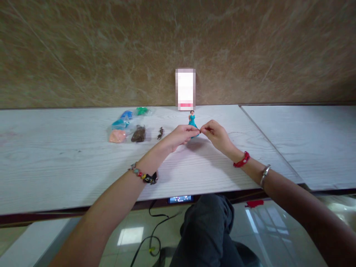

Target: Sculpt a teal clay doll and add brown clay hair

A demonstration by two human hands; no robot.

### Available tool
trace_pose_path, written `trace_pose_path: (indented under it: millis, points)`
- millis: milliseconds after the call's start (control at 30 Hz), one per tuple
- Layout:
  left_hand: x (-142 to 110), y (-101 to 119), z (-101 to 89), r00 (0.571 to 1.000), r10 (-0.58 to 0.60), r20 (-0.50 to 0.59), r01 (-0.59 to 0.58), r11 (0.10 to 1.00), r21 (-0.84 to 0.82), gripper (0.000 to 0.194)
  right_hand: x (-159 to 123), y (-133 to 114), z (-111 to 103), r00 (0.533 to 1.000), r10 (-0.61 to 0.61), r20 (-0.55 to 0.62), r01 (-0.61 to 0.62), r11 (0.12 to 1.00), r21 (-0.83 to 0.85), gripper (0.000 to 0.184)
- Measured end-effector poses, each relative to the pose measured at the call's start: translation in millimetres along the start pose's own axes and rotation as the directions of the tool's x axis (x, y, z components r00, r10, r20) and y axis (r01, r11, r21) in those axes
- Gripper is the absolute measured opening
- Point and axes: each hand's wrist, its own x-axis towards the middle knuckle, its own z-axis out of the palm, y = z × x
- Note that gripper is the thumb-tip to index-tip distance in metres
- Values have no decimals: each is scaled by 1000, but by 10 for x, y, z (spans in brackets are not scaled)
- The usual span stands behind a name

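A small figurine (192,120) with brown hair and a teal dress stands upright on the white table, just behind my hands. My left hand (183,135) is closed, its thumb and fingers pinched together in front of the skirt. Meeting it tip to tip, my right hand (215,134) is closed in a pinch too. Whatever sits between the fingertips is a tiny dark bit, too small to name. To the left of my left hand lie some small dark brown pieces (160,132). The lower part of the skirt is partly hidden by my fingers.
Clear bags of soft, clay-like material lie at the left: brown (138,134), peach (117,136), teal (120,123), blue (127,115) and green (142,111). A phone-like screen (185,89), blurred out, leans on the marble-patterned wall (83,48). A seam (267,142) crosses the tabletop at right.
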Motion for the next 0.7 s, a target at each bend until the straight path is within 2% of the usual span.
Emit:
trace_pose_path:
  millis: [233, 400, 567, 700]
  points:
    - [25, -37, 27, 1000, -7, -29, 3, 989, -150, 8, 26, -27, 30, 999, -40, -27, 40, 999, -5, 13]
    - [29, -17, 2, 999, -9, -44, 2, 988, -157, 15, 36, -42, 44, 998, 6, -69, -2, 998, 58, 18]
    - [18, 82, -172, 988, 4, -155, -24, 992, -126, 17, 54, -77, 62, 984, 132, -121, -102, 970, 222, 27]
    - [-7, 149, -378, 984, 25, -177, -34, 998, -47, 11, 69, -130, 144, 991, 120, -55, -107, 974, 201, 29]
